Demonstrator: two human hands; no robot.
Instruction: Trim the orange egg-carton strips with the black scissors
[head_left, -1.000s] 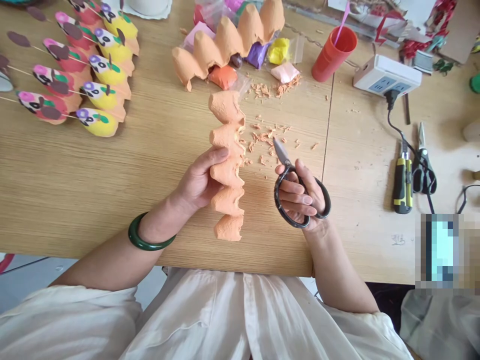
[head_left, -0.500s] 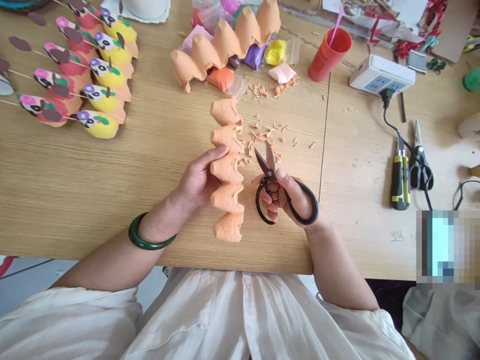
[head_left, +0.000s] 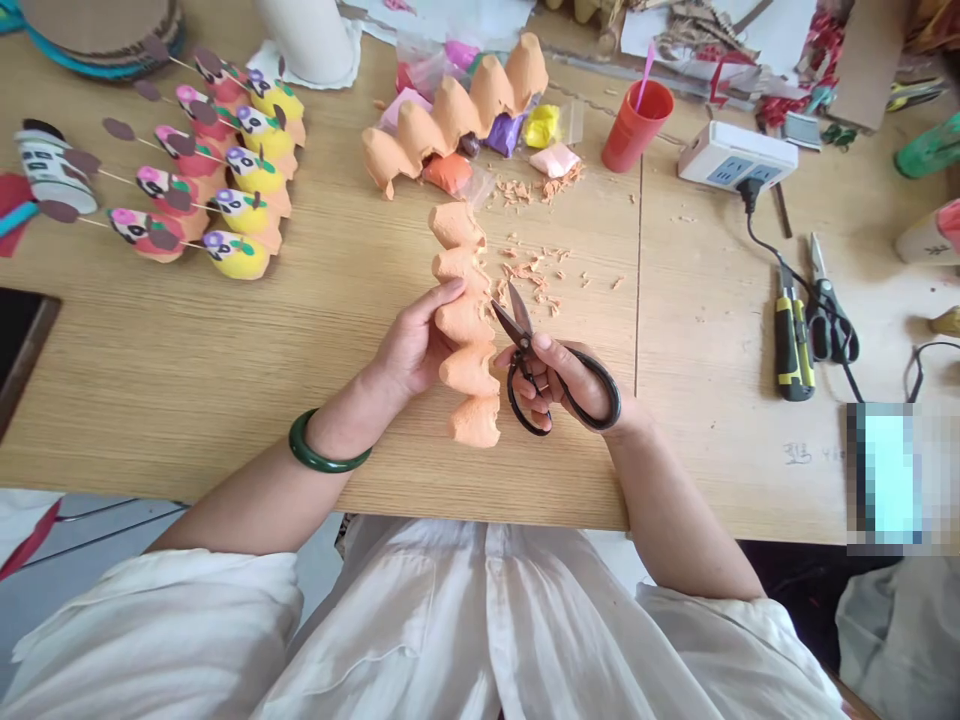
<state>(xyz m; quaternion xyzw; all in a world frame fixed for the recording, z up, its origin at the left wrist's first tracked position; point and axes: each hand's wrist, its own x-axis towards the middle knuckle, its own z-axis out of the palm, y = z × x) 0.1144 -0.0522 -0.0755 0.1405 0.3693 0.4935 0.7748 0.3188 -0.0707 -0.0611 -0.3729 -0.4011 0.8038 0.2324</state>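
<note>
My left hand is closed on a strip of orange egg carton, thumb on top between two cups. The strip has several cups in a row and a ragged right edge. In my right hand is a pair of scissors with black loop handles. Their blades are parted, tips close to the strip's jagged side; whether they touch it I cannot tell. Orange trimmings lie scattered on the table just beyond the blades.
Another orange carton strip stands at the back among bags of coloured clay. Painted carton figures stand in rows at left. At right are a red cup, a power strip, a utility knife and other scissors.
The view has shifted, showing more of the left and far table. The scissors have moved closer to the carton strip, which is now slightly tilted. Both hands keep their holds.
</note>
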